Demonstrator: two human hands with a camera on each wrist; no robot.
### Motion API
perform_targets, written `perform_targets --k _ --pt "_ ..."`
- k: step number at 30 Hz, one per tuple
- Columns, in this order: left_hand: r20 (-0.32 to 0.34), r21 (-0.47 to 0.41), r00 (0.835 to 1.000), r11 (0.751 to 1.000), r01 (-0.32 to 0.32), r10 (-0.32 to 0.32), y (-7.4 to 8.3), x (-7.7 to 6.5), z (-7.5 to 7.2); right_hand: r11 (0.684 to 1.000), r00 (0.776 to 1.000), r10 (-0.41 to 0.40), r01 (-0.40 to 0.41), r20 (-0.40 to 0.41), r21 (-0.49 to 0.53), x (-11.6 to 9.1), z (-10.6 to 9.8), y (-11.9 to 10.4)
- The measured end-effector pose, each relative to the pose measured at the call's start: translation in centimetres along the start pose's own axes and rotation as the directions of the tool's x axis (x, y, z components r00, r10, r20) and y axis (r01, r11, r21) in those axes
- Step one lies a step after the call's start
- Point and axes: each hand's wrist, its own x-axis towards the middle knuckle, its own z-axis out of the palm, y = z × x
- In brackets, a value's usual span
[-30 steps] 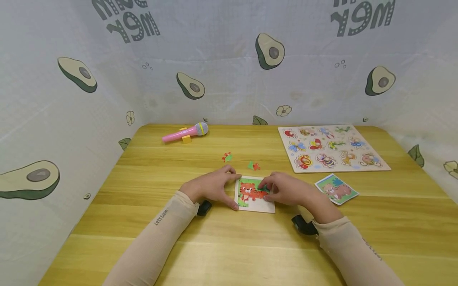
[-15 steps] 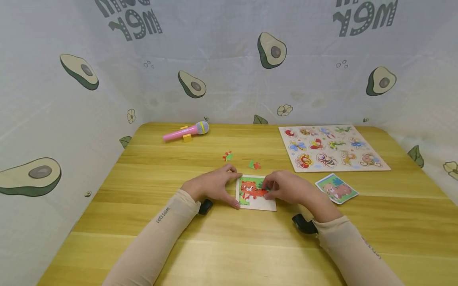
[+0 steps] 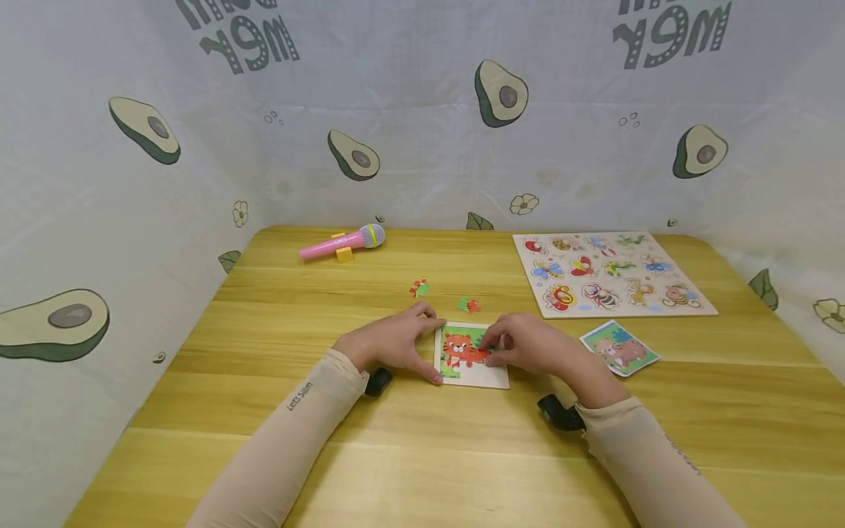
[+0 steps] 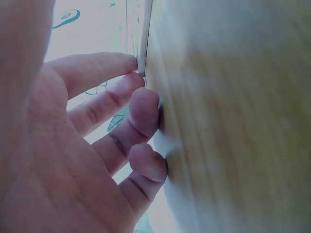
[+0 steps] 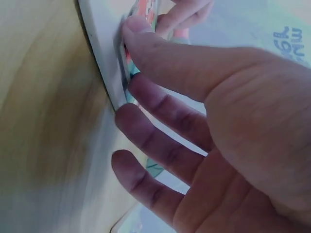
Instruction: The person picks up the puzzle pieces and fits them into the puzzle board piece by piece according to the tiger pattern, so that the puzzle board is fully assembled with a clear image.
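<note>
A small jigsaw puzzle board (image 3: 485,376) with an orange tiger picture (image 3: 460,350) lies on the table in front of me. My left hand (image 3: 396,343) spans its left side, thumb at the near corner and fingertips at the far corner. In the left wrist view, the index fingertip meets the board's edge (image 4: 145,39). My right hand (image 3: 528,343) is over the right part, thumb and index finger pinching a puzzle piece (image 5: 129,65) largely hidden by them. The lower right of the board shows bare white. Two loose pieces, one red and green (image 3: 419,288), another green and orange (image 3: 469,304), lie beyond it.
A picture card (image 3: 620,348) lies right of my right hand. Behind it is a large wooden insect puzzle (image 3: 614,275). A pink toy microphone (image 3: 339,243) rests on yellow blocks (image 3: 345,255) at the back left. A patterned curtain (image 3: 422,176) surrounds the wooden table (image 3: 422,455).
My right fingertips have shifted slightly over the right part of the board, and less dark green shows beneath them. The left hand keeps its place at the board's left side.
</note>
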Motion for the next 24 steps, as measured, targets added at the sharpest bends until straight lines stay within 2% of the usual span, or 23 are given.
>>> perform_targets --k 12,24 --pt "0.003 -0.002 1.000 1.000 0.010 -0.010 -0.05 -0.35 0.52 0.999 1.000 0.007 -0.007 0.020 0.032 -0.27 0.06 0.05" --pt "0.005 0.018 1.000 1.000 0.004 -0.004 0.15 -0.17 -0.17 1.000 1.000 -0.018 0.019 -0.006 0.022 -0.09 -0.38 0.26"
